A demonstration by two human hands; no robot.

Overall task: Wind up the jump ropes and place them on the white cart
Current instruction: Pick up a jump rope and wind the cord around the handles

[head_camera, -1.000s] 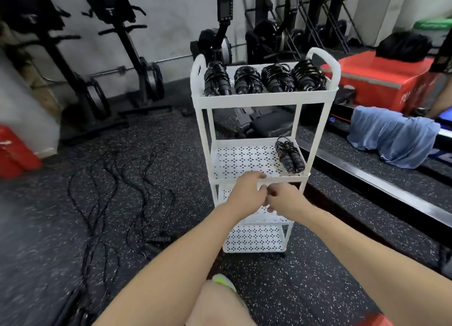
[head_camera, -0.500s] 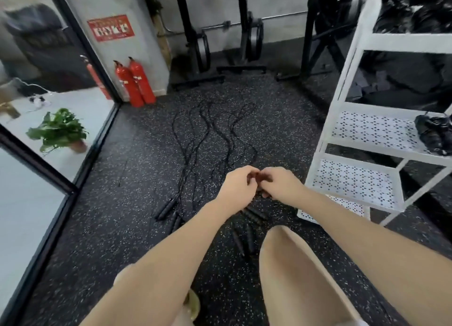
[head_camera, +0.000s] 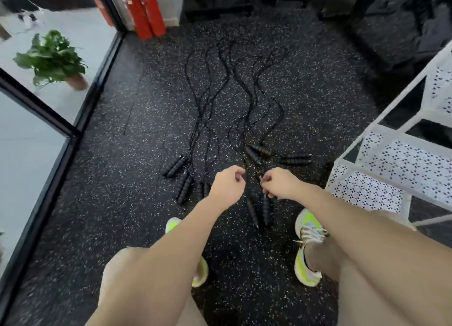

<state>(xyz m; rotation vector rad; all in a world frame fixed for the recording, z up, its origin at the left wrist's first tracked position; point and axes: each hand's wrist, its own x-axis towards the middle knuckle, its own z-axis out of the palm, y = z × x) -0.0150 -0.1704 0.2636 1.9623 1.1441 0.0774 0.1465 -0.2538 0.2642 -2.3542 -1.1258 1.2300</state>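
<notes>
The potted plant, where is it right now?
In the head view, the potted plant sits at the upper left, beyond the glass wall, left of the red fire extinguishers.
</notes>
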